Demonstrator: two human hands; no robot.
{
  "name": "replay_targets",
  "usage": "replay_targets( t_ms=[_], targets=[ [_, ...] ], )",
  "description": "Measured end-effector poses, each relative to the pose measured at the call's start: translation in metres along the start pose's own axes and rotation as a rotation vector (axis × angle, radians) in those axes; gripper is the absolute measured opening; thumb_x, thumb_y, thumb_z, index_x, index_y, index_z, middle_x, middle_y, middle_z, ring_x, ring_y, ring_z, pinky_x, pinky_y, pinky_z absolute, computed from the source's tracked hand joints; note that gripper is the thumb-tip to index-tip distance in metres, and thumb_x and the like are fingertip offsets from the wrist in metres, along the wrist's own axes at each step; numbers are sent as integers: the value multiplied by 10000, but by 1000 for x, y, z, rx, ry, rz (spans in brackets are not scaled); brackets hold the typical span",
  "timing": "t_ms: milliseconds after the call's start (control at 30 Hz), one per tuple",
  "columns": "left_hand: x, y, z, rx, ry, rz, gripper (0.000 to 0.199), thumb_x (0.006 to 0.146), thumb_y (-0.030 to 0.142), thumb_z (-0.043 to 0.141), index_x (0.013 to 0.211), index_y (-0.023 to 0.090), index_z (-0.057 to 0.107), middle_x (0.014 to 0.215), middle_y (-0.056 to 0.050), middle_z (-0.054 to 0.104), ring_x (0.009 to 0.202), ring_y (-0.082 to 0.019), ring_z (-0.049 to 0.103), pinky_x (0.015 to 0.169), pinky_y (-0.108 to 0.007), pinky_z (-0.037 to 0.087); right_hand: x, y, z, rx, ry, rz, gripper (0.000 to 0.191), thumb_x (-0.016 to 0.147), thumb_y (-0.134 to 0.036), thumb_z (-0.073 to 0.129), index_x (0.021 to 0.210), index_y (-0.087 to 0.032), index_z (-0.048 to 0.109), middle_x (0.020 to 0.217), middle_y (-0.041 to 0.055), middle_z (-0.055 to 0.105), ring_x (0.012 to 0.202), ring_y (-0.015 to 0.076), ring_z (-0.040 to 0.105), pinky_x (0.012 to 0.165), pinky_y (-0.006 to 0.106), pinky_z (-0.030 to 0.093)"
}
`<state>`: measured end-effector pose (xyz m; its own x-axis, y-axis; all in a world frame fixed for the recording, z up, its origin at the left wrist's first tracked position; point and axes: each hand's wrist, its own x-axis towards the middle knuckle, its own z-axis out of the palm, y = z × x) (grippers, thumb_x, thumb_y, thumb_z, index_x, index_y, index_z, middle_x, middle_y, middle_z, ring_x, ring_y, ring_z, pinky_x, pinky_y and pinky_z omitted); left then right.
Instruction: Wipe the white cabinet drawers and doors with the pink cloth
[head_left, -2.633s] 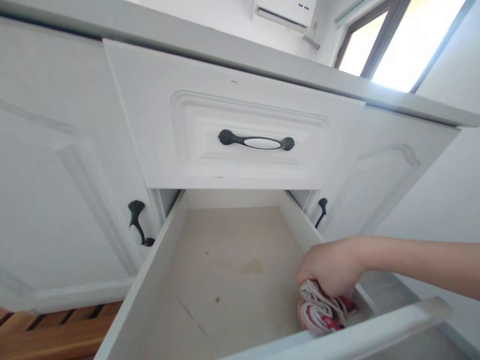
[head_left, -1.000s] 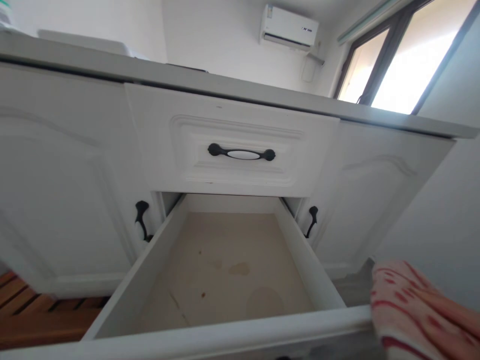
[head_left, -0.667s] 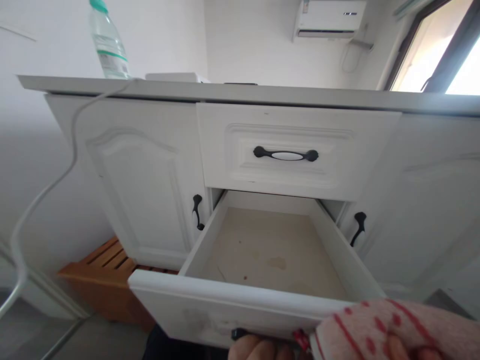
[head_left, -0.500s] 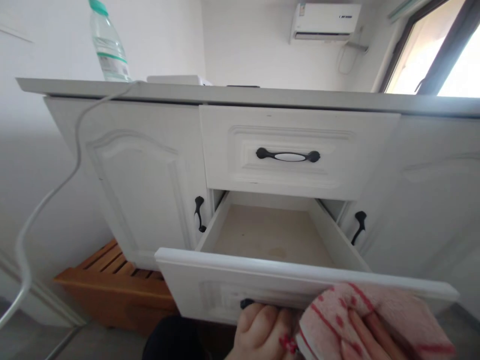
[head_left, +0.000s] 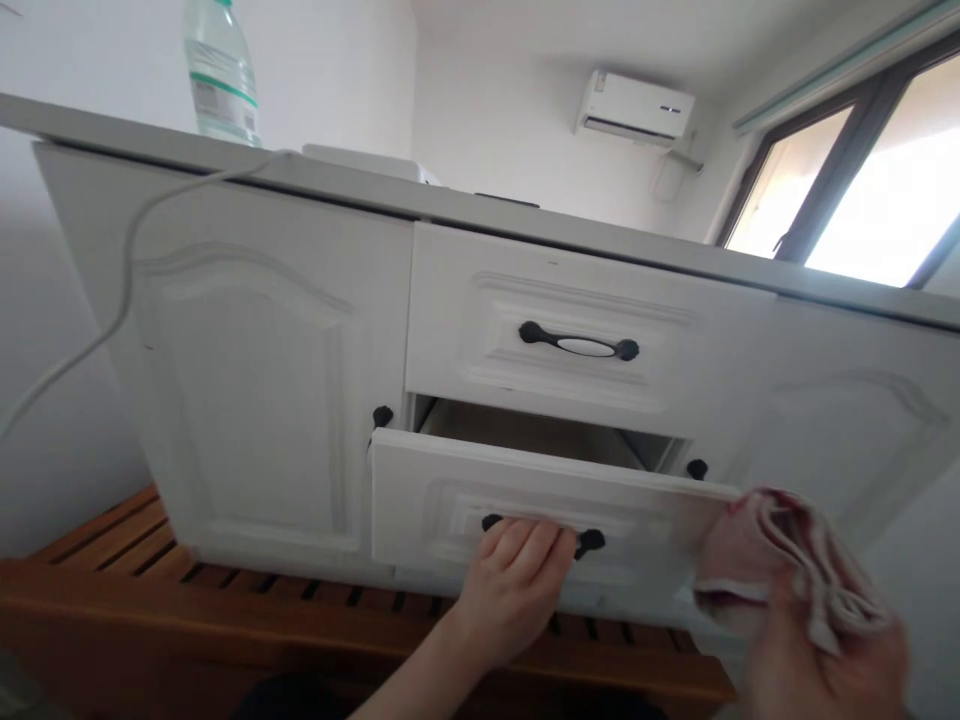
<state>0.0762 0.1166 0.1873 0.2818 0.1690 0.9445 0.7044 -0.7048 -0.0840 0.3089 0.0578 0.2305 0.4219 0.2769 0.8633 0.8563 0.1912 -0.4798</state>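
My left hand has its fingers wrapped over the black handle of the lower drawer. That drawer stands partly out of the white cabinet, and a narrow strip of its inside shows. In my right hand is a folded pink and white cloth, held by the drawer front's right end; whether it touches the front I cannot tell. Just above, the upper drawer is closed, with its own black and white handle.
A slatted wooden bench lies under the cabinet. On the countertop stand a plastic bottle and a white flat object. A white cable hangs down at the left. Side door handles flank the drawer.
The lower drawer has moved inward, with my left hand still on its handle. My right hand and the cloth have shifted to the drawer's right end. The view has tilted.
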Motion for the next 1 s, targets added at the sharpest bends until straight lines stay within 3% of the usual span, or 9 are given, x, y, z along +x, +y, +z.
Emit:
replay_targets(
  t_ms=[133, 267, 433, 533, 633, 733, 867, 967, 1000],
  targets=[
    [-11, 7, 1, 85, 21, -140, 438, 953, 211, 498, 1380, 234, 591, 1244, -11, 687, 1243, -187, 534, 1154, -331, 316, 15, -23, 62, -33, 34, -363, 539, 954, -227, 541, 1485, -152, 487, 1469, 204, 537, 1436, 416, 389, 1149, 708, 282],
    [-23, 12, 10, 217, -80, -186, 520, 962, 315, 487, 1478, 252, 480, 1526, -2, 512, 1430, -217, 410, 1162, -329, 311, 15, -56, 100, 36, -137, -579, 569, 932, -134, 489, 1498, -188, 469, 1380, 170, 620, 1384, 379, 460, 1127, 629, 366],
    [-30, 2, 41, 247, -55, -241, 490, 978, 422, 501, 1441, 264, 520, 1538, 18, 503, 1409, -203, 437, 1153, -332, 353, -3, -136, 139, 114, -400, -821, 640, 911, -63, 421, 1523, -251, 425, 1480, 61, 567, 1376, 310, 464, 1106, 517, 370],
    [-34, -2, 51, 324, -31, -213, 560, 980, 463, 532, 1496, 264, 442, 1586, 10, 436, 1441, -199, 399, 1176, -345, 329, -15, -182, 169, 168, -456, -988, 597, 937, -59, 417, 1502, -247, 453, 1551, -3, 492, 1428, 254, 412, 1107, 432, 370],
    [-49, -2, 47, 302, -88, -189, 589, 964, 478, 550, 1501, 262, 440, 1600, -4, 415, 1484, -203, 340, 1186, -340, 323, -24, -206, 197, 185, -443, -1135, 535, 986, -139, 442, 1515, -222, 434, 1589, -19, 430, 1475, 231, 356, 1147, 410, 354],
    [-87, 1, 42, 210, -154, -187, 509, 915, 447, 572, 1402, 301, 562, 1544, 31, 497, 1435, -201, 414, 1174, -330, 346, -33, -205, 215, 199, -446, -1209, 573, 996, -150, 446, 1560, -199, 355, 1607, 2, 397, 1504, 209, 318, 1145, 398, 384],
    [-169, 14, 49, 352, -119, -238, 422, 909, 394, 571, 1317, 312, 639, 1408, -3, 629, 1422, -184, 442, 1053, -274, 416, -43, -190, 225, 211, -472, -1185, 674, 981, -109, 450, 1607, -229, 231, 1620, 2, 363, 1520, 185, 293, 1136, 374, 415],
    [-221, 36, 45, 447, 46, -315, 203, 845, 271, 650, 1003, 350, 751, 1292, 38, 696, 1419, -140, 445, 899, -222, 474, -41, -186, 225, 197, -452, -1210, 679, 970, -96, 458, 1604, -210, 243, 1632, -5, 332, 1531, 172, 263, 1173, 334, 378],
    [-232, 44, 38, 440, -18, -302, 187, 824, 248, 674, 958, 351, 752, 1248, 35, 714, 1392, -130, 475, 831, -204, 492, -38, -184, 224, 188, -456, -1224, 675, 969, -98, 459, 1602, -210, 251, 1631, -9, 330, 1531, 171, 260, 1179, 334, 373]
  ],
)
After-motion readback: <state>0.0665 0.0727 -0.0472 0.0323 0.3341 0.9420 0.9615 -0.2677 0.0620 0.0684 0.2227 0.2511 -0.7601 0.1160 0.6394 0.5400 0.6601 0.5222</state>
